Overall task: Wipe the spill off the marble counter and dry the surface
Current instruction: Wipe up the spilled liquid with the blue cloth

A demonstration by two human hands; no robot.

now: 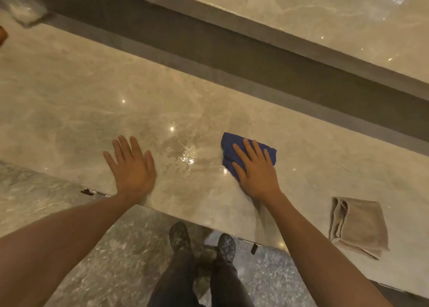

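Observation:
A beige marble counter [76,102] runs across the view. A wet, glistening spill [185,153] lies on it between my hands. My right hand [256,169] presses flat, fingers spread, on a crumpled blue cloth [229,148] just right of the spill. My left hand [131,167] rests flat and open on the dry marble left of the spill, holding nothing. A folded beige towel [358,225] lies near the counter's front edge at the right, apart from both hands.
A dark recessed channel [232,51] runs behind the counter, with a higher marble ledge [325,16] beyond it. A clear container [21,7] stands at the far left. Below the front edge are a speckled floor [104,260] and my dark shoes [178,237].

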